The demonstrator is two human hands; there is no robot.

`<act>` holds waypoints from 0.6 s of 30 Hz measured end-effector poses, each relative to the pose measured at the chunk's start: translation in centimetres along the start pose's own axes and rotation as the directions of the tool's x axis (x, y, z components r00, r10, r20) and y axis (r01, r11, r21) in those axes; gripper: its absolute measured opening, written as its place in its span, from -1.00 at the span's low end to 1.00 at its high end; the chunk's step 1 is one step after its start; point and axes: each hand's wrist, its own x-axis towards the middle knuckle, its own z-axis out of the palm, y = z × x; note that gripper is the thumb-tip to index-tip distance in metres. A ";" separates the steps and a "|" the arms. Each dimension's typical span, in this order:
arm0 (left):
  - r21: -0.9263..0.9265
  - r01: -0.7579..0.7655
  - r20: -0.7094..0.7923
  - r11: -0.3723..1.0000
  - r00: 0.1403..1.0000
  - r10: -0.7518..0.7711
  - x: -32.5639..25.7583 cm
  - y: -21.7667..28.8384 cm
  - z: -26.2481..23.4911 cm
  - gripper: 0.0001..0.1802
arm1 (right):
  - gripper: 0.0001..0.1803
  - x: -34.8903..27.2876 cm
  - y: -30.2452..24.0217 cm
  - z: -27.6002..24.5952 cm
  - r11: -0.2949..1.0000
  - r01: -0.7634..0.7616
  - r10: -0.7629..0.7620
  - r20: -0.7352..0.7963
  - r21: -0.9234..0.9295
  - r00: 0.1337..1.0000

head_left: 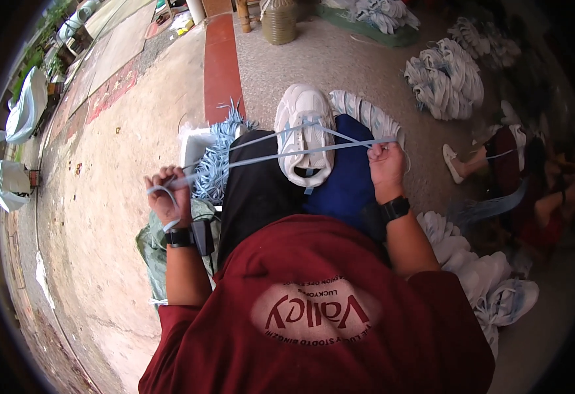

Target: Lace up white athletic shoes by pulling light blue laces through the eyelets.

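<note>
On the lap (256, 192), with a white shoe (312, 138) resting there: apparently pulling a pale blue lace (261, 159) taut to even it, pinched in the closed grip of left hand (169, 192) and right hand (387, 165); next, probably calls for further threading.

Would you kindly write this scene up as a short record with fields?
Left hand: closed on a pale blue flat shoelace
Right hand: pinching the shoelace, a straight length stretching between both hands
Work: white sneaker with pale blue accents over the person's legs, toe pointing away, lace strands at its upper
Left side: white open box beside heaped pale blue laces
Right side: piled white shoes
</note>
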 end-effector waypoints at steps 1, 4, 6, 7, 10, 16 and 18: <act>-0.023 -0.070 -0.114 0.997 0.991 0.067 0.0 1.5 -2.7 -0.56 | -0.68 0.3 -0.3 -1.5 0.994 -0.024 0.036 -0.108 0.107 0.993; 0.006 -0.170 -0.263 0.985 0.951 0.166 -0.8 5.7 -11.1 -0.58 | -0.68 1.2 -2.1 -6.7 0.955 0.099 0.014 -0.375 0.278 0.927; 0.055 -0.197 -0.301 0.979 0.931 0.205 -0.9 6.8 -14.0 -0.59 | -0.79 1.5 -3.8 -10.9 0.974 0.094 0.036 -0.547 0.208 0.836; 0.270 0.067 -0.567 0.961 0.817 0.102 -1.1 7.1 -14.8 -0.60 | -0.83 1.3 -4.8 -12.5 0.988 0.073 0.025 -0.606 0.137 0.795; 0.468 0.598 -0.837 0.651 0.536 0.109 -1.0 4.3 -13.5 -0.63 | -0.90 0.6 -7.3 -20.8 0.987 0.015 -0.139 -0.808 -0.158 0.572; 0.600 -0.351 0.142 -0.719 0.931 -0.336 2.0 -6.0 -2.8 -0.65 | -0.53 0.2 -4.7 -5.7 -0.331 0.123 -0.320 0.234 -0.936 0.918; 0.700 -0.532 0.343 -0.477 0.836 -0.429 1.6 -12.6 5.6 -0.54 | -0.43 -0.1 -2.5 2.4 -0.195 0.457 -0.063 0.476 -0.868 0.877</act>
